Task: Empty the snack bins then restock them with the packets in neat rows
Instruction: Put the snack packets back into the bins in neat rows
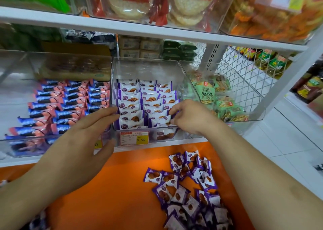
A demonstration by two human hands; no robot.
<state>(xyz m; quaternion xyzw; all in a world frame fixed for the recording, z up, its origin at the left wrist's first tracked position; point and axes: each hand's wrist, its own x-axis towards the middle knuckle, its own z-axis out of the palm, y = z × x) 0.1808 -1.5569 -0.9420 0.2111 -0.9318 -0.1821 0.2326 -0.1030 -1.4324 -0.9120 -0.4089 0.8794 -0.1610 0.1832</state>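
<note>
Shelf restocking, seen from the head camera, left to right. At far left, a clear bin of blue-and-pink packets [57,107] already stands in tidy overlapping rows. The left hand [90,126], fingers straight and holding nothing, rests its fingertips against the left wall of the middle bin [148,67], apparently steadying it. Inside that bin, purple-and-white waffle packets [138,105] stand in three columns, the right-hand column looking shortest at the front. The right hand [187,116] reaches over the bin's front right corner, its curled fingers pinching a packet at the near end of that column. Step in hand: restocking the middle bin, well advanced. Below, a loose pile of matching packets [190,186] lies on the orange ledge [108,186]; the next move likely calls for picking from it and aligning each packet. At right, a bin of green packets [215,97] sits jumbled.
</note>
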